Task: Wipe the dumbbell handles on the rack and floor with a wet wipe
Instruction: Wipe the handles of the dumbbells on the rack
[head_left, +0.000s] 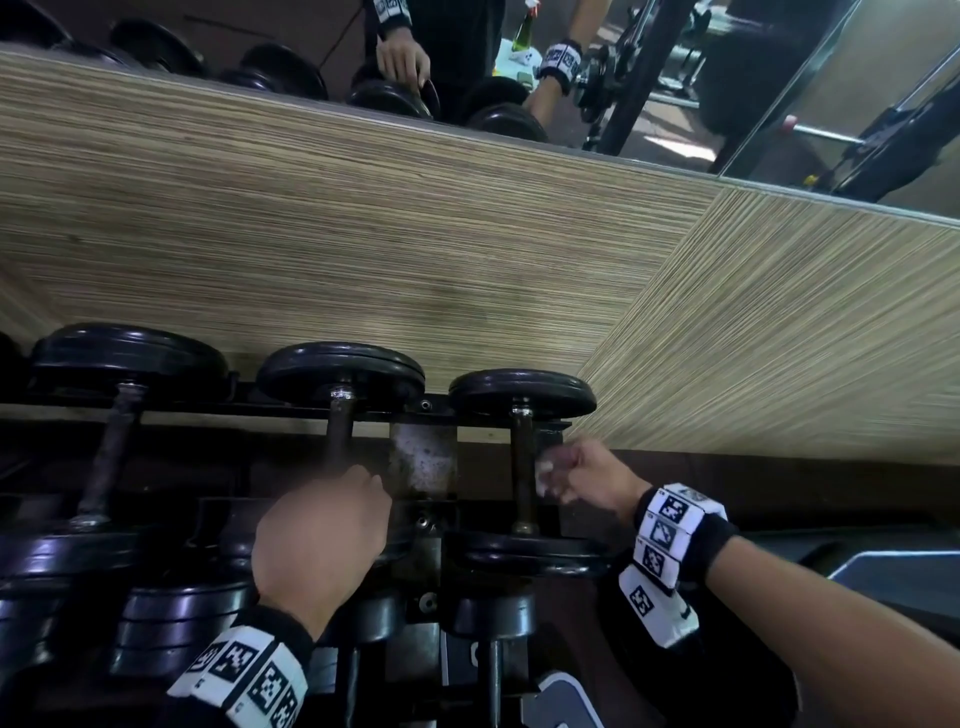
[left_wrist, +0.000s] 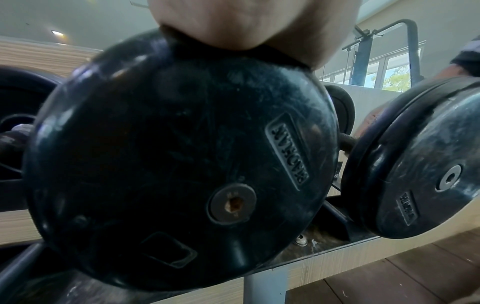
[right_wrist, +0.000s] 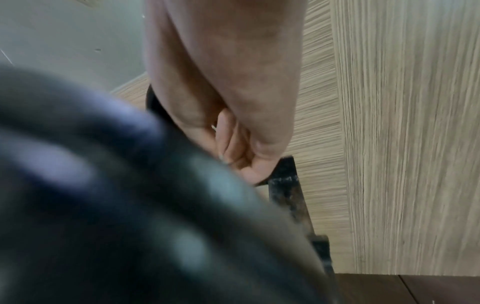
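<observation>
Behind everything, a wood-grain wall panel (head_left: 363, 234), topped by a mirror strip (head_left: 675, 78). Below the panel, a black rack (head_left: 423, 512), upper tier loaded with three dumbbells in full view side by side: left dumbbell (head_left: 111, 441), middle dumbbell (head_left: 340, 410), right dumbbell (head_left: 522, 462) at the rack's right end. Lower tier crowded with more black dumbbells, only partly visible, so no sure count. Each upper dumbbell lying across the rack's two rails, far plates toward the wall, near plates toward the front edge.

Two hands in view, each with a wristband of black-and-white markers. Left hand (head_left: 322, 530) laid over the near plate (left_wrist: 182, 156) of the middle dumbbell, palm down, fingers hidden beyond the plate's top, so impossible to tell whether curled or straight. Right hand (head_left: 582, 475) just right of the right dumbbell's handle (head_left: 523, 467), fingers curled tight around a crumpled white wet wipe (head_left: 545, 470), wipe touching or nearly touching the handle.
</observation>
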